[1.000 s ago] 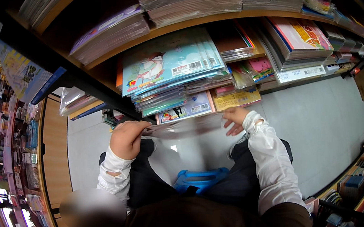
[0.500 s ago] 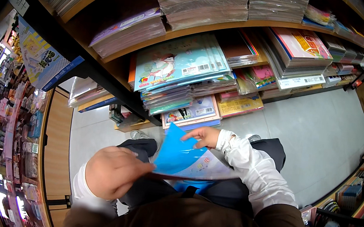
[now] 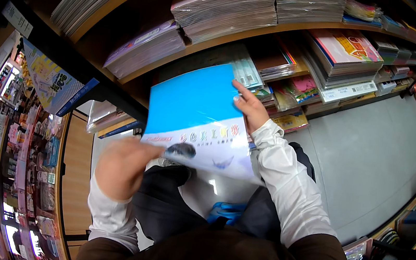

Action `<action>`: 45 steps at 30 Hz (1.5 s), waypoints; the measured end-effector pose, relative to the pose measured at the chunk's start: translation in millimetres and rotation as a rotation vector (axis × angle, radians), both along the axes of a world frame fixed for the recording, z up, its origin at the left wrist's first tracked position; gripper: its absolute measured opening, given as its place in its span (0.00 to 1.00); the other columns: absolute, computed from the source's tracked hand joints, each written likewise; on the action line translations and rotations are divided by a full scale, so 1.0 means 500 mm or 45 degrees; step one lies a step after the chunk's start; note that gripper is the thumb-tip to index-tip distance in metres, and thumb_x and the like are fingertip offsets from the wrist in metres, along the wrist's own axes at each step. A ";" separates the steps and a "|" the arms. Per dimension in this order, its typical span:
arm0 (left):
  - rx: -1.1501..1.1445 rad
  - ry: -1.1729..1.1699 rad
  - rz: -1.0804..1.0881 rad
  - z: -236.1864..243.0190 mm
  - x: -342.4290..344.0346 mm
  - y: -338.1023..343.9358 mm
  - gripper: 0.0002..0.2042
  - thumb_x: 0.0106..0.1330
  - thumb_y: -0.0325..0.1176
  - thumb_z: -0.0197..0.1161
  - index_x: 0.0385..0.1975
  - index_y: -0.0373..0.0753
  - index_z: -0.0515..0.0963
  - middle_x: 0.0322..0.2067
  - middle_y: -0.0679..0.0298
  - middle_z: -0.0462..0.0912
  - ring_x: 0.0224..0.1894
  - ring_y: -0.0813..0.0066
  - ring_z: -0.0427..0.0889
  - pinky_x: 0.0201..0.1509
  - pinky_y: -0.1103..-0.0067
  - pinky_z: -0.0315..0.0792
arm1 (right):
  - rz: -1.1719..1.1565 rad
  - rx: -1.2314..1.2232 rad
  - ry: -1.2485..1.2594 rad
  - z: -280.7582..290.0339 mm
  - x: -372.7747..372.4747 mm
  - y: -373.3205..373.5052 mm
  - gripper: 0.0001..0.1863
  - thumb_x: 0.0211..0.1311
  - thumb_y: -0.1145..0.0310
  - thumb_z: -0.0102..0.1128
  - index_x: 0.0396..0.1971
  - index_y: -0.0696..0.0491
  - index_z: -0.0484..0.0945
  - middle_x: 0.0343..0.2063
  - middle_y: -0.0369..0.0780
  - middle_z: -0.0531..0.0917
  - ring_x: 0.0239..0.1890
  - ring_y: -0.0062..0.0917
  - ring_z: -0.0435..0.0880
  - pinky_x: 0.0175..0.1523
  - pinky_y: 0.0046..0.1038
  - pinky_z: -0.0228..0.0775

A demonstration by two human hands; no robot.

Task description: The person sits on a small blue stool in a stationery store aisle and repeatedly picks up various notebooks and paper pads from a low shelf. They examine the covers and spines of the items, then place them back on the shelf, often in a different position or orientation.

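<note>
A flat, glossy pack of blue paper (image 3: 191, 93) with a white printed band along its near side hangs tilted between my hands. My right hand (image 3: 251, 107) grips its right edge, thumb and fingers closed there. At the near left corner, my left hand (image 3: 124, 166) pinches the pack; motion smears it, and its fingertips are partly hidden. Beyond the pack lies a stack of light-blue picture packs (image 3: 247, 69) on the low shelf, mostly covered from sight by the blue sheet.
Wrapped paper stacks (image 3: 223, 13) fill the wooden shelf (image 3: 210, 35) above. More packs (image 3: 343, 58) lie to the right on the lower level. A dark shelf post (image 3: 119, 87) stands at the left. My knees are under the pack, with a blue stool (image 3: 226, 211) between them.
Both hands have lifted the blue paper pack forward and up toward the low shelf. It now faces me more fully and covers the light-blue stack. My right hand has shifted to its right edge.
</note>
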State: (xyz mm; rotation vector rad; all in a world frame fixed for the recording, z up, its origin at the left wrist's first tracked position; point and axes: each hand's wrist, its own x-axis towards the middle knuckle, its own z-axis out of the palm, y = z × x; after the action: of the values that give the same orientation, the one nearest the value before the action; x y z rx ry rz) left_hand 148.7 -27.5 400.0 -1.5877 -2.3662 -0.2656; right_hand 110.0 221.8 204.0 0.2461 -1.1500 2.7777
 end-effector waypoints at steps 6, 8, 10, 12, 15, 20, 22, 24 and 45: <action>0.358 0.072 0.217 -0.109 -0.145 0.014 0.14 0.42 0.16 0.51 0.31 0.36 0.73 0.26 0.54 0.75 0.29 0.58 0.75 0.33 0.75 0.69 | 0.105 0.061 -0.197 0.042 0.008 0.029 0.27 0.59 0.52 0.33 0.56 0.50 0.51 0.45 0.46 0.67 0.36 0.29 0.76 0.39 0.27 0.71; 0.496 0.190 0.259 -0.111 -0.154 0.018 0.14 0.42 0.16 0.51 0.31 0.35 0.74 0.26 0.54 0.75 0.29 0.58 0.75 0.33 0.75 0.69 | 0.126 0.108 -0.238 0.045 0.005 0.039 0.31 0.57 0.46 0.32 0.56 0.48 0.50 0.44 0.46 0.67 0.35 0.30 0.76 0.37 0.27 0.73; 0.609 0.258 0.321 -0.103 -0.158 0.023 0.14 0.43 0.15 0.52 0.32 0.34 0.74 0.27 0.55 0.76 0.30 0.60 0.76 0.35 0.75 0.69 | 0.179 0.115 -0.262 0.042 0.006 0.053 0.32 0.56 0.45 0.32 0.56 0.48 0.49 0.43 0.46 0.68 0.35 0.30 0.77 0.36 0.26 0.73; 0.722 0.247 0.421 -0.098 -0.159 0.035 0.14 0.44 0.14 0.51 0.32 0.34 0.74 0.29 0.56 0.77 0.31 0.61 0.76 0.37 0.76 0.69 | 0.292 -0.055 -0.201 0.034 0.003 0.072 0.29 0.57 0.49 0.37 0.56 0.48 0.51 0.46 0.50 0.64 0.35 0.39 0.76 0.36 0.28 0.72; 0.692 0.290 0.386 -0.116 -0.159 0.048 0.13 0.45 0.15 0.51 0.32 0.34 0.74 0.28 0.56 0.77 0.30 0.61 0.76 0.38 0.76 0.69 | 0.353 -0.334 -0.073 0.023 -0.003 0.084 0.27 0.57 0.58 0.42 0.55 0.51 0.52 0.47 0.50 0.63 0.39 0.41 0.74 0.39 0.29 0.71; 0.620 0.228 0.271 -0.192 -0.167 0.059 0.13 0.43 0.14 0.51 0.30 0.33 0.74 0.28 0.55 0.76 0.32 0.59 0.76 0.40 0.73 0.70 | 0.121 -0.376 -0.001 0.034 -0.007 0.050 0.24 0.58 0.68 0.41 0.55 0.53 0.50 0.48 0.49 0.63 0.47 0.41 0.68 0.50 0.33 0.64; 0.583 0.187 0.295 -0.224 -0.182 0.064 0.11 0.44 0.16 0.51 0.29 0.34 0.74 0.29 0.56 0.76 0.33 0.60 0.76 0.40 0.72 0.69 | 0.017 -0.409 0.025 0.026 -0.016 0.049 0.24 0.58 0.69 0.41 0.55 0.55 0.50 0.48 0.49 0.63 0.46 0.39 0.69 0.49 0.33 0.64; 0.530 0.188 0.290 -0.248 -0.204 0.066 0.11 0.45 0.17 0.51 0.28 0.35 0.74 0.29 0.57 0.76 0.34 0.61 0.76 0.41 0.72 0.69 | -0.107 -0.232 -0.098 0.016 -0.028 0.048 0.22 0.58 0.72 0.39 0.54 0.56 0.52 0.45 0.48 0.66 0.44 0.33 0.70 0.45 0.27 0.67; 0.216 -0.324 -0.146 -0.504 -0.144 0.100 0.14 0.44 0.20 0.52 0.34 0.34 0.71 0.36 0.54 0.74 0.40 0.58 0.73 0.42 0.72 0.67 | -0.327 0.761 -0.229 -0.030 -0.039 0.042 0.24 0.50 0.77 0.48 0.51 0.52 0.61 0.20 0.38 0.78 0.21 0.16 0.75 0.29 0.17 0.67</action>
State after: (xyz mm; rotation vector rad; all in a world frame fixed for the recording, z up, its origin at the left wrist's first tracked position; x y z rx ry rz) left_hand 76.6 22.7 148.2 -1.6965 -2.3590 -0.7120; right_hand 90.6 242.7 189.0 -0.0988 -1.8856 2.2088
